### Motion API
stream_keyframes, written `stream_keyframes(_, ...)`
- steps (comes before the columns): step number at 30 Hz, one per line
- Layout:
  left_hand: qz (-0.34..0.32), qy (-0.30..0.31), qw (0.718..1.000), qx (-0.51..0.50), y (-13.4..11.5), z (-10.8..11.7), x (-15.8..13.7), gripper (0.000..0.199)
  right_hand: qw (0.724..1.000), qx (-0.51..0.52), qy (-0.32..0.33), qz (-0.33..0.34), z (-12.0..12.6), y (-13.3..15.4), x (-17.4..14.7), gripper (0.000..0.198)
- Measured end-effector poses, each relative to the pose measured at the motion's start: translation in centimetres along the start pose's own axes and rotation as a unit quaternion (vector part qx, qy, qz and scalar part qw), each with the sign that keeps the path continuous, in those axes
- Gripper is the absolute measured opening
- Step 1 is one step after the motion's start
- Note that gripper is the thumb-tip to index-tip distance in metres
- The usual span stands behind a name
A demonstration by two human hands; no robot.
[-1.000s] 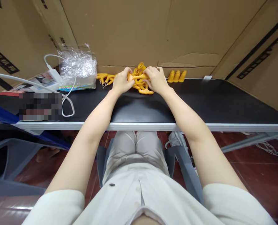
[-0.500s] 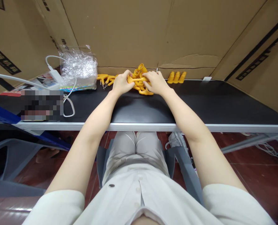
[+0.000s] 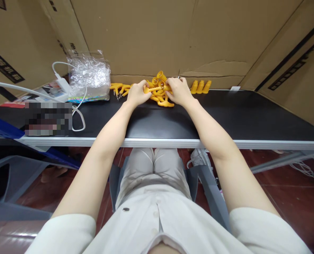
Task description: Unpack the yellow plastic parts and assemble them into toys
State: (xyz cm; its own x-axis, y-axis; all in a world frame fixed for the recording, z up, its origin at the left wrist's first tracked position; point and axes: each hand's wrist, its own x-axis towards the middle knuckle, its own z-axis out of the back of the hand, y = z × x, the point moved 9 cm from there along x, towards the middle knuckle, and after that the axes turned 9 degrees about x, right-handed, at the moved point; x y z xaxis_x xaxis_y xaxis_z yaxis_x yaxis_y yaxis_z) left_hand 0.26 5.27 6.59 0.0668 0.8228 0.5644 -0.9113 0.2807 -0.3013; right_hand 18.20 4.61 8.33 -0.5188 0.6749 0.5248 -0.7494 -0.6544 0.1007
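My left hand [image 3: 138, 93] is closed, thumb and fingers pinching the left end of a yellow plastic piece with a thin ribbed stem [image 3: 154, 89]. At the stem's right end my right hand [image 3: 177, 92] has its fingers curled on yellow plastic; whether that is the same piece I cannot tell. Under and behind the hands lies a pile of yellow plastic parts [image 3: 165, 104], among them round hollow caps [image 3: 161, 74]. Left of my left hand rest yellow branched handles [image 3: 116, 86] with metal spiral tips. Three yellow bullet-shaped caps [image 3: 200, 86] stand upright right of my right hand.
The black tabletop [image 3: 252, 116] has a metal front edge [image 3: 162, 143]. Cardboard panels [image 3: 146, 35] wall its back and sides. On the left are a clear plastic bag [image 3: 89, 76], a white charger with cable [image 3: 64, 84] and a blurred-out object [image 3: 48, 119].
My right hand has shifted slightly right and its fingers have drawn in, uncovering more of the pile and a hollow cap. My left hand stays almost in place on the ribbed piece.
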Motion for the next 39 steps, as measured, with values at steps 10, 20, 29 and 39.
stream_keyframes(10, 0.052, 0.066, 0.993, 0.081, 0.8, -0.7, 0.0, 0.042, 1.000, 0.003, -0.016, 0.008, 0.4, 0.1, 0.0, 0.031)
stream_keyframes(20, 0.174, -0.006, 0.985, -0.005, 7.6, 0.2, 0.2, 0.059, 0.998, 0.000, -0.026, -0.051, 1.3, -1.0, -0.3, 0.034)
stream_keyframes(29, 0.250, 0.031, 0.967, 0.028, 10.9, 0.0, -1.2, 0.076, 0.967, -0.017, -0.050, -0.249, 2.6, -9.8, -2.4, 0.046)
stream_keyframes(39, 0.262, 0.098, 0.959, 0.039, 12.5, -2.0, -1.1, 0.078, 0.910, 0.038, -0.065, -0.409, 2.5, -15.6, -6.5, 0.042)
